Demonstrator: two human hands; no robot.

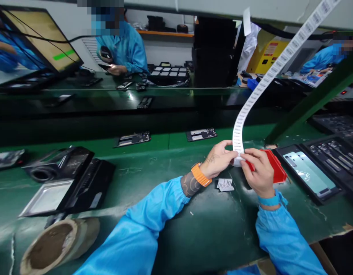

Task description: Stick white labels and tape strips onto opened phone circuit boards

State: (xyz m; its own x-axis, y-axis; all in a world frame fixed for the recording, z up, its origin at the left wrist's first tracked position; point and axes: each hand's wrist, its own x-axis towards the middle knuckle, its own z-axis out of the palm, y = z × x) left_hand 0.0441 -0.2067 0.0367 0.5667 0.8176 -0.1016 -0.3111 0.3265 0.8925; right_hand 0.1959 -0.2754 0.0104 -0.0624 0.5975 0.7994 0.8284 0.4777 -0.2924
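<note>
A long strip of barcode labels (252, 100) hangs down from the upper right, and its lower end lies between my hands. My left hand (219, 158), with an orange watch band at the wrist, pinches the strip's left edge between thumb and finger. From the right, my right hand (259, 172) has its thumb and fingertips closed at the same end of the strip. Whether a single label is lifted there is too small to tell. Just below the left hand lies a small printed scrap (225, 185). A red tray (275, 168) sits partly hidden behind the right hand.
Phone boards (201, 134) lie along the bench's back. At right stands a black tray (308, 173) with pale phone panels. A black device (75, 183) and a cardboard tube (61, 244) occupy the left. A co-worker (121, 49) in blue holds a scanner across the bench.
</note>
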